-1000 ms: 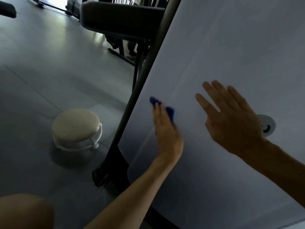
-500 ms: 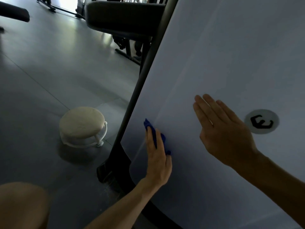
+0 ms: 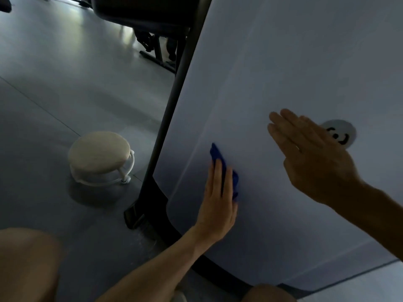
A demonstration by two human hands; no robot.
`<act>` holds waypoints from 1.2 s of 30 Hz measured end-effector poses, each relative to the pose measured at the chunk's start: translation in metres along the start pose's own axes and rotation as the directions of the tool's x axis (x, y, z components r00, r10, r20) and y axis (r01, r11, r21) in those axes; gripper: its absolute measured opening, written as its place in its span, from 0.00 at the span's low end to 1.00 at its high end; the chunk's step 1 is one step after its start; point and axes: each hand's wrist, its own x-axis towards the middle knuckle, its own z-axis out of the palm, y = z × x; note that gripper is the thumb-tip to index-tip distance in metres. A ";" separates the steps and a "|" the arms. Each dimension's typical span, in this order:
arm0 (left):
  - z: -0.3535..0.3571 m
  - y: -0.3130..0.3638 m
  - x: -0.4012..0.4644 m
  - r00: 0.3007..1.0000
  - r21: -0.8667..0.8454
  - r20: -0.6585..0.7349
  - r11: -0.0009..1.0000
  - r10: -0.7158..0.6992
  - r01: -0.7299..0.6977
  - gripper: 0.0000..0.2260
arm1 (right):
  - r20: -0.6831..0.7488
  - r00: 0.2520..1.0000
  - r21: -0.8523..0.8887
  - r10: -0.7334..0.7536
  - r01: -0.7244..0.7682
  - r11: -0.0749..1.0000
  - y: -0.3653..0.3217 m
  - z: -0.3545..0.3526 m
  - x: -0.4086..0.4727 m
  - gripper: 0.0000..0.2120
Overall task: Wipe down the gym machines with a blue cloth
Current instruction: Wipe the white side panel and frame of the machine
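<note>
Your left hand presses the blue cloth flat against the pale side panel of the machine. The fingers lie straight over the cloth rather than curled round it, which suits broad strokes: an open palm spreads pressure and keeps the fabric from bunching. The cloth sits on the lower part of the panel, near its left edge, with blue showing past the fingertips and along the thumb side.

Your right hand is open, fingers together and extended, holding nothing. It is placed on or just off the panel beside the round sticker; the view does not settle whether it touches. In my judgement it serves as a brace while you crouch.

Edges: the panel's left edge runs along the dark frame post, which drops to a black foot on the floor. The panel's lower edge curves away beneath your left wrist. Open panel lies above and to the right of the cloth, so strokes have ample room there; leftward the cloth will soon meet the post. A low round stool stands on the floor well apart from the panel and does not obstruct. Much of the panel likely remains to be wiped.
</note>
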 end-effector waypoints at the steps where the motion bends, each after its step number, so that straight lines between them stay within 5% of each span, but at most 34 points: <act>1: 0.002 -0.012 -0.023 0.998 0.069 0.059 0.997 0.035 -0.039 0.42 | 0.004 1.000 0.008 -0.006 0.006 1.000 -0.004 0.002 -0.005 0.27; 5: -0.008 -0.017 -0.025 0.978 0.064 0.187 0.992 0.097 -0.111 0.44 | -0.006 0.999 0.009 -0.032 0.032 0.999 -0.002 0.000 -0.006 0.26; 9: -0.027 0.042 0.056 0.965 -0.042 0.062 0.966 0.256 -0.254 0.37 | -0.030 0.999 0.001 0.012 -0.012 1.000 0.009 -0.010 0.006 0.25; 13: -0.027 0.066 0.097 0.964 -0.091 -0.063 0.961 0.257 -0.262 0.31 | -0.033 0.997 0.029 0.075 -0.074 0.997 0.008 -0.011 0.009 0.25; 16: -0.014 0.034 0.062 0.951 0.037 -0.059 0.953 0.303 -0.301 0.25 | -0.011 0.998 0.048 0.069 -0.068 0.997 -0.008 -0.001 0.005 0.27; 24: -0.022 -0.096 0.004 0.914 0.294 0.080 0.866 0.398 -0.403 0.32 | 0.019 0.995 0.018 -0.097 0.097 0.995 -0.059 0.045 0.027 0.25; 27: -0.029 -0.129 0.012 0.963 0.277 0.039 0.923 0.266 -0.266 0.31 | -0.035 0.995 0.024 -0.090 0.091 0.996 -0.074 0.054 0.051 0.23; 31: -0.037 -0.147 0.039 0.984 -0.006 -0.080 0.988 -0.157 0.157 0.29 | -0.054 0.994 0.016 -0.100 0.101 0.995 -0.088 0.064 0.075 0.22; 33: -0.046 -0.143 0.056 0.929 -0.212 -0.101 0.920 -0.356 0.330 0.26 | -0.048 0.993 0.014 -0.104 0.105 0.994 -0.089 0.066 0.080 0.22; 36: -0.060 -0.131 0.078 0.774 -0.501 -0.046 0.685 -0.631 0.529 0.27 | -0.057 0.994 0.008 -0.089 0.089 0.996 -0.092 0.066 0.083 0.22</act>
